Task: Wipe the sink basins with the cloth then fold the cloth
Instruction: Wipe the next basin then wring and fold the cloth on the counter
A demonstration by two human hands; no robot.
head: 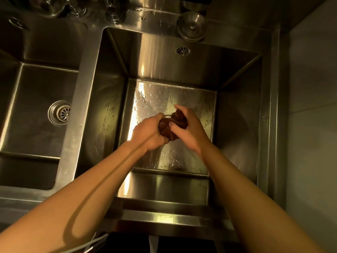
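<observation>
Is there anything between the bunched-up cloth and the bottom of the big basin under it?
Nothing visible. Both hands, left hand and right hand, grip the cloth over the wet basin floor, which shows only water drops.

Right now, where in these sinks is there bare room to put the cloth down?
The left basin floor is bare around its drain. The right basin floor is wet but bare near its front wall. Its middle is crowded: both hands grip the bunched cloth. A round stopper takes up the back ledge.

cloth point(166, 127) mostly hidden by fingers point(173, 125)
</observation>
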